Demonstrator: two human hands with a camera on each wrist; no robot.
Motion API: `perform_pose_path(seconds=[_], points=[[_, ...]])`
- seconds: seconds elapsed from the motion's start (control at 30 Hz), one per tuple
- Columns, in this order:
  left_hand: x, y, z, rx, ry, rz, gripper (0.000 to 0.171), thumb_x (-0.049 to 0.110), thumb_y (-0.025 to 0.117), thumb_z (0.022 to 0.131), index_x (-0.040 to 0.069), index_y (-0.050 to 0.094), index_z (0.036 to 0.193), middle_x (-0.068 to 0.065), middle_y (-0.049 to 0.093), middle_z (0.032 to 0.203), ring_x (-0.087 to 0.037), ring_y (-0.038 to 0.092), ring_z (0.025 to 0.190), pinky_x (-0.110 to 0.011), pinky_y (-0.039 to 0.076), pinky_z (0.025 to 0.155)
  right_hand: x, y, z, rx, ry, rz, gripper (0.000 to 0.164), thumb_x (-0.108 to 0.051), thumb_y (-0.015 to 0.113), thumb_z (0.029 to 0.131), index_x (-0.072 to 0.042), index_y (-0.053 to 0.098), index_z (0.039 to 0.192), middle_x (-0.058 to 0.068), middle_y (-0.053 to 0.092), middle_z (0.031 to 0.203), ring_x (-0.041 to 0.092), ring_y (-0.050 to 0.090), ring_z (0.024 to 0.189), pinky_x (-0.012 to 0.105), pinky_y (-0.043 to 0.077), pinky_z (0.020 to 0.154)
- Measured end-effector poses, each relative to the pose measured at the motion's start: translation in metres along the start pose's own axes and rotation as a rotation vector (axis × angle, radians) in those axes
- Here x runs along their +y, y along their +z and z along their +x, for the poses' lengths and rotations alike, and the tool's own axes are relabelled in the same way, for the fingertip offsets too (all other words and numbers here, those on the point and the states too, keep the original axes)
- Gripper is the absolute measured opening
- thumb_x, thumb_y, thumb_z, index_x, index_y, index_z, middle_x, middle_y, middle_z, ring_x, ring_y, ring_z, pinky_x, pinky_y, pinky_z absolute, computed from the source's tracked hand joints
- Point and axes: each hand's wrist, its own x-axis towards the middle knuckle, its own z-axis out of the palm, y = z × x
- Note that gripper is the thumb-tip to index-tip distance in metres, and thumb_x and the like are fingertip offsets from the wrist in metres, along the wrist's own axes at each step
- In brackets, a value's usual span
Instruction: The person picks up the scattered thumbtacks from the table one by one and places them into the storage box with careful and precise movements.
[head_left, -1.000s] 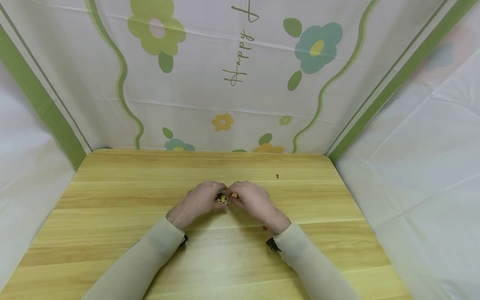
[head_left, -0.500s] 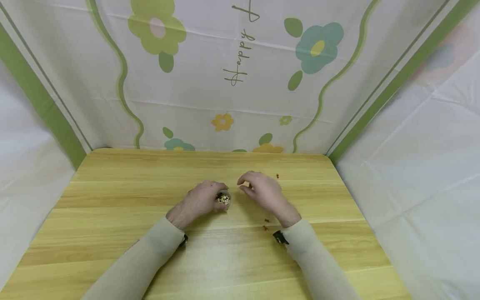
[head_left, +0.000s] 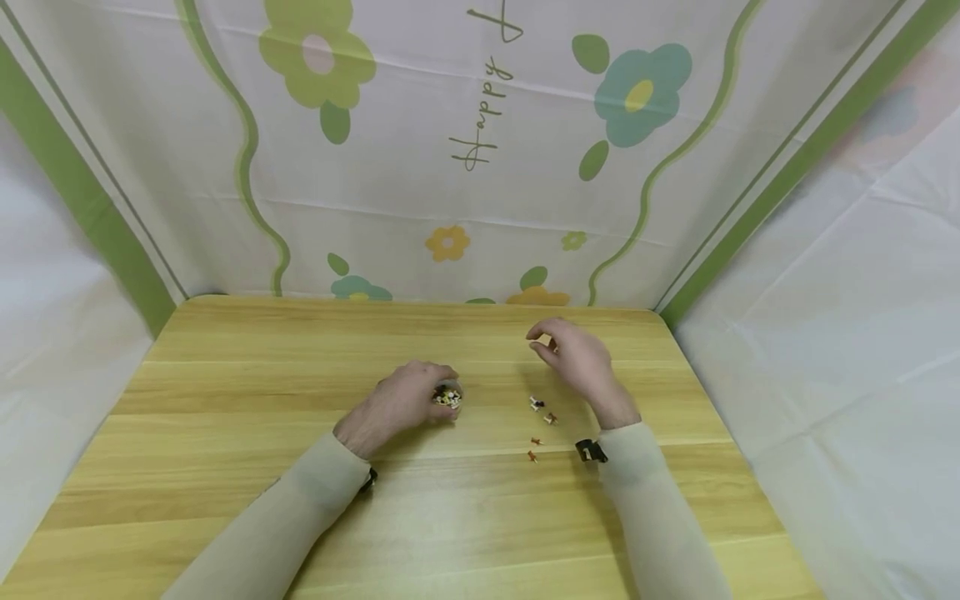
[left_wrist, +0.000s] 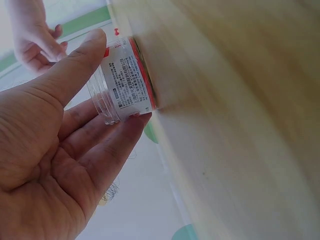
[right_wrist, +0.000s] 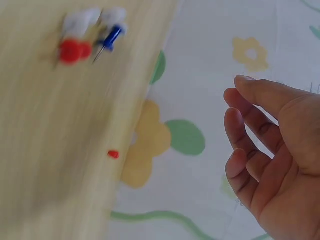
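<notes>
My left hand (head_left: 405, 396) grips a small clear jar (left_wrist: 125, 77) between thumb and fingers, on the wooden table. The jar has a white label with a red edge; inside it lie several white, yellow and dark push pins (head_left: 447, 396), seen from above. Raised over the right half of the table, my right hand (head_left: 581, 358) has its fingers loosely bent. The right wrist view shows nothing between those fingers (right_wrist: 235, 125). Below this hand lie loose push pins: a blue pin (right_wrist: 112, 37), white pins (right_wrist: 80, 21) and red pins (head_left: 532, 456).
A single red pin (right_wrist: 113, 154) lies apart, nearer the table's back edge. The wood-grain table (head_left: 247, 375) ends at the back against a white flowered cloth (head_left: 412, 167). White sheets (head_left: 840, 333) hang at both sides.
My right hand has moved from the jar's mouth to the right and toward the back. White and dark pins it covered now show on the table. My left hand stays on the jar.
</notes>
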Motion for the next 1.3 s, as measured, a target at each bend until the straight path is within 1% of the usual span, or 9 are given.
perform_pose_path(seconds=[0.2,0.4,0.53,0.63,0.73,0.83,0.93,1.1,1.3], points=[[0.001,0.001,0.001,0.0,0.001,-0.008,0.039,0.026,0.098,0.099,0.013,0.083,0.133,-0.005,0.088,0.129,-0.025,0.082,0.119,-0.047,0.07,0.102,0.018,-0.001,0.004,-0.01,0.048,-0.001,0.018,-0.021,0.081,0.113,-0.017,0.084,0.13,0.007,0.085,0.13,0.025,0.08,0.099,0.034,0.057,0.065],[0.004,-0.001,0.002,-0.006,-0.004,-0.011,0.038,0.026,0.098,0.1,0.013,0.083,0.133,-0.005,0.087,0.13,-0.026,0.082,0.12,-0.047,0.069,0.103,0.036,0.003,0.007,-0.048,0.094,-0.01,0.019,-0.02,0.08,0.114,-0.015,0.084,0.132,0.008,0.084,0.133,0.026,0.08,0.103,0.042,0.065,0.078],[0.004,-0.001,0.002,-0.007,-0.006,-0.009,0.04,0.026,0.098,0.1,0.013,0.083,0.134,-0.005,0.087,0.132,-0.026,0.082,0.121,-0.048,0.069,0.105,0.047,0.009,0.011,-0.078,0.125,-0.019,0.02,-0.021,0.079,0.114,-0.015,0.083,0.133,0.009,0.084,0.137,0.026,0.081,0.105,0.046,0.068,0.085],[0.003,-0.001,0.003,-0.006,-0.006,-0.005,0.04,0.026,0.098,0.099,0.013,0.083,0.134,-0.005,0.087,0.132,-0.026,0.082,0.122,-0.048,0.069,0.105,0.053,0.012,0.013,-0.1,0.141,-0.032,0.021,-0.02,0.08,0.114,-0.015,0.083,0.134,0.01,0.084,0.139,0.029,0.081,0.109,0.05,0.069,0.091],[0.003,-0.001,0.002,-0.005,-0.005,-0.005,0.04,0.026,0.098,0.099,0.013,0.084,0.134,-0.005,0.087,0.131,-0.026,0.082,0.123,-0.048,0.069,0.106,0.058,0.014,0.013,-0.119,0.152,-0.044,0.022,-0.019,0.079,0.114,-0.014,0.082,0.135,0.012,0.083,0.142,0.034,0.082,0.117,0.056,0.069,0.098],[0.003,0.0,0.002,-0.004,0.0,-0.009,0.038,0.026,0.098,0.099,0.013,0.084,0.132,-0.004,0.088,0.13,-0.026,0.082,0.123,-0.048,0.069,0.106,0.061,0.016,0.013,-0.132,0.159,-0.058,0.021,-0.019,0.08,0.114,-0.014,0.083,0.134,0.014,0.081,0.15,0.039,0.081,0.129,0.061,0.068,0.105],[0.002,0.0,0.002,-0.003,0.006,-0.008,0.037,0.025,0.098,0.099,0.013,0.084,0.131,-0.004,0.088,0.129,-0.027,0.082,0.124,-0.049,0.069,0.107,0.064,0.018,0.014,-0.141,0.158,-0.072,0.021,-0.021,0.08,0.113,-0.014,0.083,0.133,0.015,0.08,0.153,0.043,0.078,0.136,0.064,0.067,0.109],[0.002,-0.001,0.001,0.001,0.002,-0.001,0.039,0.026,0.098,0.099,0.013,0.084,0.133,-0.005,0.088,0.131,-0.028,0.082,0.126,-0.05,0.069,0.108,0.066,0.021,0.016,-0.162,0.139,-0.086,0.018,-0.02,0.083,0.111,-0.015,0.085,0.129,0.012,0.083,0.145,0.041,0.08,0.133,0.066,0.066,0.109],[0.002,0.0,0.0,0.002,-0.002,0.007,0.042,0.027,0.098,0.099,0.012,0.083,0.135,-0.006,0.087,0.133,-0.03,0.082,0.128,-0.051,0.069,0.11,0.065,0.021,0.018,-0.194,0.096,-0.119,0.011,-0.012,0.082,0.11,-0.015,0.088,0.12,0.012,0.087,0.135,0.039,0.082,0.128,0.065,0.067,0.109]])
